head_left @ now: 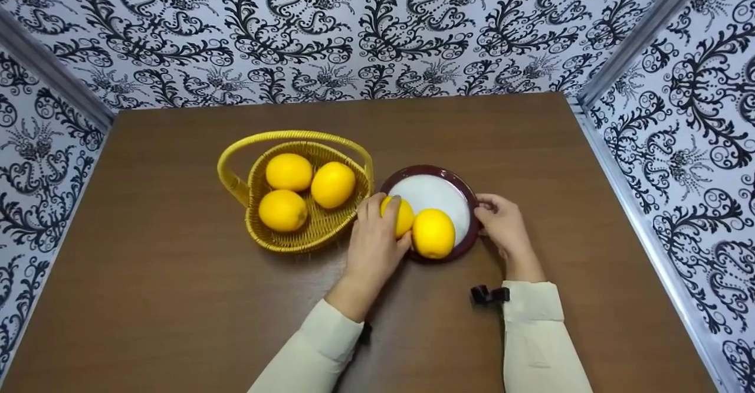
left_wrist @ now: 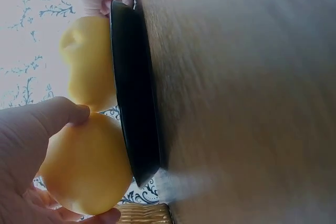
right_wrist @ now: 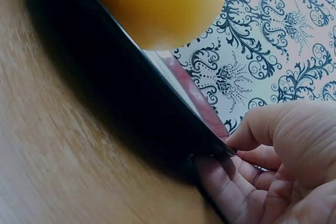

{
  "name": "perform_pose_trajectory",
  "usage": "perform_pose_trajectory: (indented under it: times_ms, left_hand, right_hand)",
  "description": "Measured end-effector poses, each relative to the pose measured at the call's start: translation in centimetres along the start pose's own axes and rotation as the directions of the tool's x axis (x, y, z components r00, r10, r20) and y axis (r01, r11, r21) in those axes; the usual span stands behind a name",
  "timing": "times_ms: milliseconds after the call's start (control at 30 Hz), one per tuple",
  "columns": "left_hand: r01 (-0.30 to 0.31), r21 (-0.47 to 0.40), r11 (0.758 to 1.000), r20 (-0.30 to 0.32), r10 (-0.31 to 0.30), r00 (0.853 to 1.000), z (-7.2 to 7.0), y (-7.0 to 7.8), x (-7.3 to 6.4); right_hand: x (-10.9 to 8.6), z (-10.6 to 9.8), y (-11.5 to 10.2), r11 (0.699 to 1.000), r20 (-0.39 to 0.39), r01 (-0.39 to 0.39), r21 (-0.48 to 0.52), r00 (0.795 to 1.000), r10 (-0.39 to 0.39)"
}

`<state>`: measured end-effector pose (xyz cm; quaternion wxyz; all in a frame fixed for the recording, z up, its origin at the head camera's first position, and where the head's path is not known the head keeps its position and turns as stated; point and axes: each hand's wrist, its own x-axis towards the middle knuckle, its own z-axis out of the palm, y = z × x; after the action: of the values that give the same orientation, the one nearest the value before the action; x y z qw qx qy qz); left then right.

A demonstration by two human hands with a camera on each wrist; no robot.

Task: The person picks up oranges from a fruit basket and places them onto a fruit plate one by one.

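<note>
In the head view, my left hand (head_left: 374, 242) holds a yellow lemon (head_left: 403, 219) over the left part of a dark red-rimmed plate (head_left: 466, 245) with a white middle. The left wrist view shows the thumb and fingers curled round this lemon (left_wrist: 92, 163), close to the plate's dark side (left_wrist: 134, 87). A second lemon (head_left: 433, 233) sits on the plate beside it. My right hand (head_left: 502, 225) pinches the plate's right rim; in the right wrist view, its thumb (right_wrist: 257, 127) is above the rim and fingers are below.
Left of the plate stands a yellow wicker basket (head_left: 253, 228) with a tall arched handle (head_left: 295, 135) and three lemons inside. Both sit on a brown wooden table (head_left: 177, 298). Patterned black-and-white walls (head_left: 377, 33) enclose its back and sides.
</note>
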<state>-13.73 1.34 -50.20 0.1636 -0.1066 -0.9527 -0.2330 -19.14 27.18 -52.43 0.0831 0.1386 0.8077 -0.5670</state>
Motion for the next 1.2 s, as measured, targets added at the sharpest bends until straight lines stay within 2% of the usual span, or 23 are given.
perform_pose_trajectory:
  times_ms: [433, 767, 1200]
  left_hand:
    - [-0.084, 0.026, 0.996, 0.097, 0.081, 0.992, 0.2, 0.2, 0.2]
    - [-0.039, 0.043, 0.998, 0.106, 0.034, 0.994, 0.0, 0.3, 0.3]
    - [-0.049, 0.045, 0.998, 0.092, 0.044, 0.995, -0.8, 0.4, -0.3]
  right_hand:
    - [0.3, -0.1, 0.2, 1.0, -0.001, 0.022, 0.003, 1.0, -0.022]
    - [0.5, 0.0, 0.5, 1.0, -0.003, 0.018, 0.024, 1.0, -0.018]
    - [0.5, 0.1, 0.5, 1.0, -0.008, 0.017, 0.024, 1.0, -0.016]
